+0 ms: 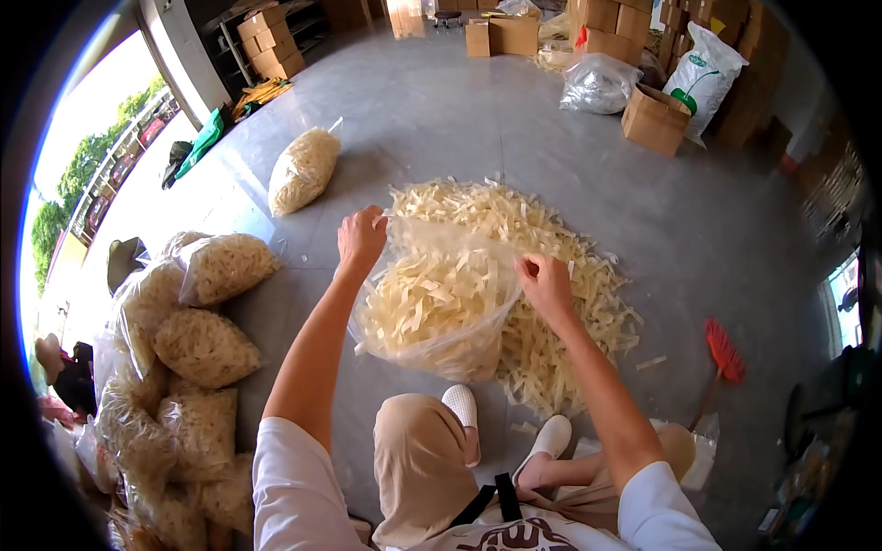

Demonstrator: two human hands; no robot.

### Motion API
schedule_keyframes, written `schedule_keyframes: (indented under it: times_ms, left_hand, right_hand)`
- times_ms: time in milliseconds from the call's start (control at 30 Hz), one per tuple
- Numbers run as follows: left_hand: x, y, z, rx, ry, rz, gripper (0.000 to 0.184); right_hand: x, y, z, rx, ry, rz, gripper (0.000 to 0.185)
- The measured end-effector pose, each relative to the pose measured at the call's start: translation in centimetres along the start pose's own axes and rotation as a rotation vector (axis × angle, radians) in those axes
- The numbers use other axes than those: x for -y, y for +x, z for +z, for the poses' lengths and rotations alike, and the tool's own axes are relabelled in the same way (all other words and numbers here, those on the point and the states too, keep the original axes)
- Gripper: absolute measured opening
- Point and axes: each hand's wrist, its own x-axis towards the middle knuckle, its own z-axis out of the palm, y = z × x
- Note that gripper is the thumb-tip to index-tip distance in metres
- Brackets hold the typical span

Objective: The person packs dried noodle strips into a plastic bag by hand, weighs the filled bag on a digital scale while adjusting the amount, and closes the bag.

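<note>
Basically, both hands grip the rim of a clear, thin plastic bag: left hand [362,241] closed on one side, right hand [546,285] pinching the opposite side. Bag [473,361] sits between the forearms, in front of the knees, with loose cream-coloured flat strips inside. The spread grip probably holds the soft mouth apart, since thin film would likely sag inward.

Loose pile of matching cream strips [574,326] lies on the smooth grey floor [404,119], right against the bag, beyond it and to its right; being this close likely shortens the reach. Pile and white shoes [462,406] crowd the bag, leaving little room on those sides. Stacked filled clear bags [207,349] block the left; one filled bag [306,172] lies apart, farther out. Red-headed broom [724,351] right, off the pile. Brown cardboard box [656,119] far back, well out of the way.
</note>
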Motion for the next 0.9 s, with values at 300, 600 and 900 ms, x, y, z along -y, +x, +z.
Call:
schedule_keyframes:
  times_ms: [300, 600, 900]
  left_hand:
    - [-13.3, -4.5, -2.0, 0.325, -0.574, 0.297, 0.025]
    - [-14.3, -24.0, 19.9, 1.365, -0.968, -0.828, 0.047]
    - [-2.1, -40.6, 28.0, 0.942, -0.419, -1.642, 0.111]
  right_hand:
    - [-9.6, -3.7, -3.8, -0.148, 0.213, 0.060, 0.018]
    - [-29.3, -15.0, -4.5, -0.003, -0.036, 0.735, 0.075]
    - [-41.5, -22.4, -4.8, -0.214, 0.087, 1.450, 0.108]
